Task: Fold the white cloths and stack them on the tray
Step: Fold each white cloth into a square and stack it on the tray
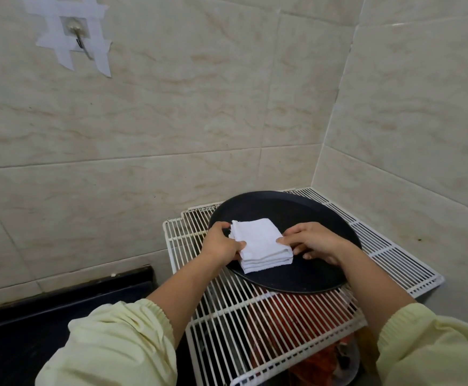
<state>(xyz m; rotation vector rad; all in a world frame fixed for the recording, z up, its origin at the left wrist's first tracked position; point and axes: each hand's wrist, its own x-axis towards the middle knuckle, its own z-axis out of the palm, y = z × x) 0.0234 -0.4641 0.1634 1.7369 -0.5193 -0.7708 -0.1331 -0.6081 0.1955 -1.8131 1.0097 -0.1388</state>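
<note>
In a tiled corner, on a white wire rack (394,246): a round black tray (310,210) sits flat on the wires.

- Stack of cloths (257,243): white, folded square, several layers showing at the near edge. It lies on the left near part of the tray.
- Left hand (221,243): grips the stack's left side, with the thumb on the top layer and the fingers curled round the far left edge.
- Right hand (313,240): grips the stack's right side. The thumb rests on the top layer and the other fingers are curled low beside the stack, against the tray. Whether those fingertips reach under the cloths cannot be told.
- Forearms bare, with pale yellow sleeves (110,344) bunched near the elbows.
- A red object (296,316) shows through the nearer wires of the rack, too blurred to identify.
- Black counter (60,316) to the left of the rack, along the wall.
- Wall hook (78,34) at upper left, held on with crossed strips of white tape (57,55).
</note>
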